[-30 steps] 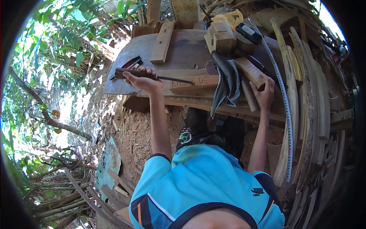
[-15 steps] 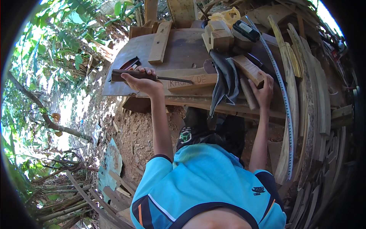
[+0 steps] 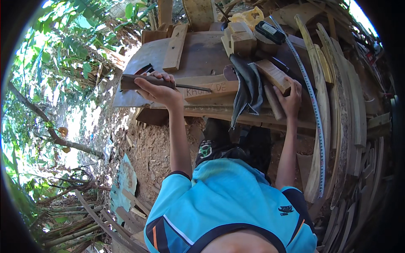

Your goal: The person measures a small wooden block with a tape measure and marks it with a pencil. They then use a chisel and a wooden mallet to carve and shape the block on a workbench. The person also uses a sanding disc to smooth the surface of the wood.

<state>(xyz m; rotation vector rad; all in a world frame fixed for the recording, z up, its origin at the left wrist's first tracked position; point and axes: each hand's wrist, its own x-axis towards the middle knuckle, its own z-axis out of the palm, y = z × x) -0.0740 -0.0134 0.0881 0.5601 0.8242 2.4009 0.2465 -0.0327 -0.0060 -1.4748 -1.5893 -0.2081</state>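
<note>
The left hand (image 3: 157, 87) is curled round the thick wooden handle of a slim-shafted tool (image 3: 128, 82), held over the near-left part of the tabletop (image 3: 202, 46). Its dark metal shaft points right, across a lettered plank (image 3: 225, 87) near the front edge; from overhead I can't tell whether the tip touches the wood. The handle looks rigid, with enough bulk to fill a palm, and probably carries much of the tool's weight. The thin shaft should be stiff but smooth, so the handle is the better place to hold.

The right hand (image 3: 292, 99) pinches the near end of a wooden block (image 3: 274, 75) towards the tabletop's right side, fingers and thumb bent round its corner. The block looks solid and fairly heavy for its size, unlikely to slip or break, and best gripped across its narrow sides. A rounded stick (image 3: 274, 101) lies beside that hand; to its left, a limp dark cloth (image 3: 247, 82) hangs over the front edge.

Towards the tabletop's far edge sit a short board (image 3: 175, 48), stacked offcuts (image 3: 244, 42) and a tape measure (image 3: 270, 33). Long slabs (image 3: 337, 105) crowd the right; bare earth (image 3: 147, 139) and sunlit foliage (image 3: 80, 42) lie left.
</note>
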